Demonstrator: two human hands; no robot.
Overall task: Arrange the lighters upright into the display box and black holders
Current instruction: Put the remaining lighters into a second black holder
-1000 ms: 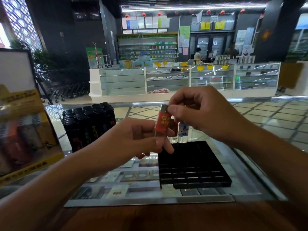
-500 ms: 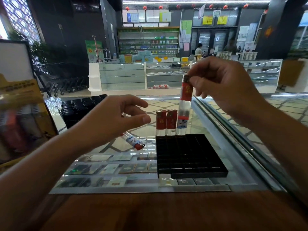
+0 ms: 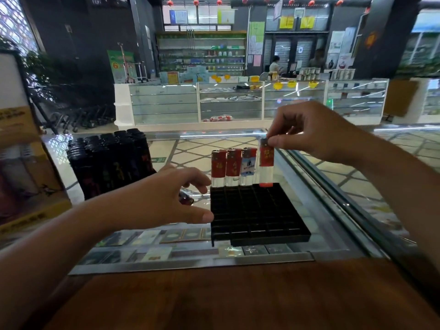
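Head view, looking down at my glass counter point(image 3: 316, 225): the black holder point(image 3: 257, 215), a tray of small square slots, sits flat on the glass in front of me. Three lighters stand upright in its far row, side by side: two red lighters point(image 3: 226, 166) and then a blue-and-white lighter point(image 3: 248, 165). The rest of the slots I can see hold nothing. To the left, a block of black lighters point(image 3: 112, 160) stands packed upright, and at the far left edge a yellow display box point(image 3: 26, 177) shows blurred, its contents unclear.

The fourth lighter point(image 3: 266, 163) has a red printed wrap above, a clear body below and a red base; it is upright, its base at the next slot in that far row.

My right hand point(image 3: 307, 134) pinches its metal top between thumb and fingertips. My left hand point(image 3: 164, 198) hovers with relaxed, spread fingers just left of the holder, gripping nothing, over a loose lighter point(image 3: 187, 200) lying on the glass.
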